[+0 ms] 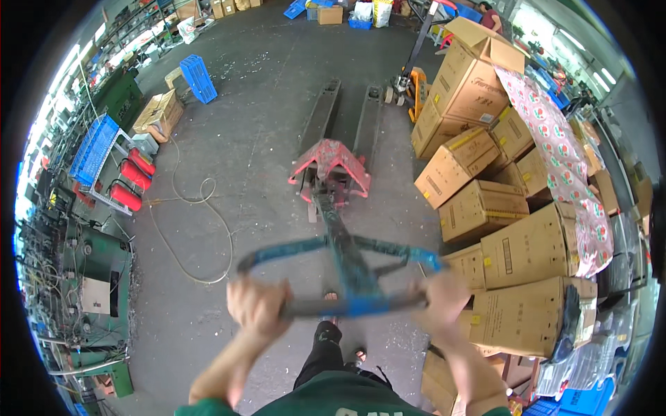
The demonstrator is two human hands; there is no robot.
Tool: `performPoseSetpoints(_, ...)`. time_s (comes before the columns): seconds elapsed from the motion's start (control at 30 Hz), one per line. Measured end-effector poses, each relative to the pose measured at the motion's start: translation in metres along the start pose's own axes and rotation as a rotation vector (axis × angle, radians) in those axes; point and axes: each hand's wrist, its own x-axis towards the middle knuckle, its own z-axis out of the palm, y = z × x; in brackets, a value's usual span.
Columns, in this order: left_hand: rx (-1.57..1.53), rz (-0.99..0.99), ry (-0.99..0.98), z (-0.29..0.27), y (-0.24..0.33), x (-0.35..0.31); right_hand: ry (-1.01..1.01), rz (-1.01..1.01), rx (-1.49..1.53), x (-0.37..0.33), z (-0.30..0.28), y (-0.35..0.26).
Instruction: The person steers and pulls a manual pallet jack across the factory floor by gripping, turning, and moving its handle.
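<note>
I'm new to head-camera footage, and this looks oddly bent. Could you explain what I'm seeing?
It's one picture from a wide fisheye camera on a person's head, looking down, so straight edges curve. There's no robot: the left hand and right hand, slightly blurred, are the wearer's own, gripping the looped handle of a red pallet jack. Its two forks point away over the grey floor. A pale hose lies left; cardboard boxes are piled right.

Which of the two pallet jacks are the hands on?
The red pallet jack in the middle: left hand and right hand grip its blue handle. The orange pallet jack stands farther off beside stacked cartons, untouched.
</note>
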Motion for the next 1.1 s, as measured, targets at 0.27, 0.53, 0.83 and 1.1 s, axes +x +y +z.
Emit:
performPoseSetpoints(0.27, -0.087, -0.172, -0.708, -0.098, 0.111, -0.284, -0.083, -0.145, 0.346, -0.274, 0.137, -0.04)
performPoseSetpoints(0.53, -0.039, -0.114, -1.271, -0.081, 0.127, -0.401, -0.741, -0.166, 0.138, -0.345, 0.229, -0.05)
performPoseSetpoints(0.83, -0.247, -0.066, -1.208, -0.085, 0.08, -0.142, -1.033, -0.164, 0.37, -0.143, 0.035, -0.011)
performPoseSetpoints(1.1, 0.019, 0.073, -0.082, 0.045, -0.053, 0.108, 0.076, -0.12, 0.16, 0.126, -0.062, 0.024)
